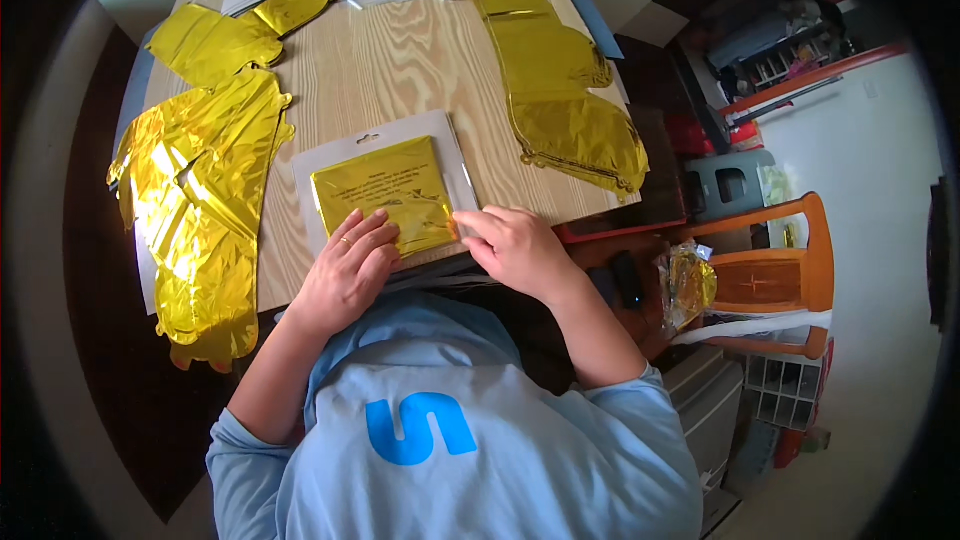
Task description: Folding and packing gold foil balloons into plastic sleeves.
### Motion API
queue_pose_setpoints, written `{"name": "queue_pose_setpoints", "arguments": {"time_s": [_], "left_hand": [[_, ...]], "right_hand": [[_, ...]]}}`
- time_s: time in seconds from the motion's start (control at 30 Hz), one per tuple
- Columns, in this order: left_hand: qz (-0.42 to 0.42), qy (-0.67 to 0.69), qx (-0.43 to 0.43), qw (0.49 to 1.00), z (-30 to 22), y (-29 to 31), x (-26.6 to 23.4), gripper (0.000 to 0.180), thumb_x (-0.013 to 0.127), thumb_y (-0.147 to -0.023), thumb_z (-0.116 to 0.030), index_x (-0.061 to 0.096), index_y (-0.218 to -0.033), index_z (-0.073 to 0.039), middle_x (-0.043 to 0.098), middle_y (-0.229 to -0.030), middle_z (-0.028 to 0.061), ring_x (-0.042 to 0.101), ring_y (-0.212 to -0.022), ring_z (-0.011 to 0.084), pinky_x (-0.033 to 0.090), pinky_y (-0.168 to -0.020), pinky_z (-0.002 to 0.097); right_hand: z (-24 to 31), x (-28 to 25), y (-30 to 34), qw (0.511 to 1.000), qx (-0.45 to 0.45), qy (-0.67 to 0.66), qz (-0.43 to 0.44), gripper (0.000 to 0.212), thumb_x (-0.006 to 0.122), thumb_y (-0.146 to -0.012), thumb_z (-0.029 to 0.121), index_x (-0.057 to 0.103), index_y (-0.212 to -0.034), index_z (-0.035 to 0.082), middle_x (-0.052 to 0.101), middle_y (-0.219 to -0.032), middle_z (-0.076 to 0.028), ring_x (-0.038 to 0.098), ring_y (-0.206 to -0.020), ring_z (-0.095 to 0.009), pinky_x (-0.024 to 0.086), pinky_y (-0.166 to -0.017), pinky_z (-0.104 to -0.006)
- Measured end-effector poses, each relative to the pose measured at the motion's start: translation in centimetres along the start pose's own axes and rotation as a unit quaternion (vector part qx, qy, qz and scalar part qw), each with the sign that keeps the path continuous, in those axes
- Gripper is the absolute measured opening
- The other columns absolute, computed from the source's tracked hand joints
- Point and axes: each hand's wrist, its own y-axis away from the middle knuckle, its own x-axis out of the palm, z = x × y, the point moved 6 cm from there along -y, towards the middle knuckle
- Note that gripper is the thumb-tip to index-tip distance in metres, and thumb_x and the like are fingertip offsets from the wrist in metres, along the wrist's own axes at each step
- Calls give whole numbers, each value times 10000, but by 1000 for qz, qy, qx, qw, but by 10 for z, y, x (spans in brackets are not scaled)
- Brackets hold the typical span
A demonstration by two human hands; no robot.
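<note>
loose gold foil balloons (pixel 200 190) | wooden chair (pixel 775 275) | grey stool (pixel 730 185)

Seen from above, a wooden table (pixel 400 60) holds a clear packet with a folded gold foil sheet (pixel 385 202) near its front edge. The left hand (pixel 348 270) lies flat on the packet's lower left part; the right hand (pixel 515 250) pinches its lower right corner. Flat gold foil balloons (pixel 200 210) lie left of the packet, another gold foil strip (pixel 565 90) to its right.
</note>
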Motion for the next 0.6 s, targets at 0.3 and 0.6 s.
{"name": "queue_pose_setpoints", "arguments": {"time_s": [0.3, 0.6], "left_hand": [[13, -6, 5, 1000, 3, -3, -3, 225, 728, -854, -74, 609, -1044, -59, 647, -1223, 128, 577, -1281, 347, 426, -1115, 534], [30, 14, 34, 999, -14, -25, -10, 396, 712, -822, -75, 652, -1213, -83, 586, -1353, 134, 498, -1358, 344, 332, -1171, 556]], "right_hand": [[11, 6, 10, 986, -22, 99, -135, 212, 767, -817, 96, 683, -1012, 99, 602, -775, -58, 609, -692, -281, 497, -690, -379], [1, -13, 24, 995, -41, 7, -90, 288, 819, -730, 86, 693, -988, 93, 576, -883, -45, 599, -817, -258, 464, -756, -395]]}}
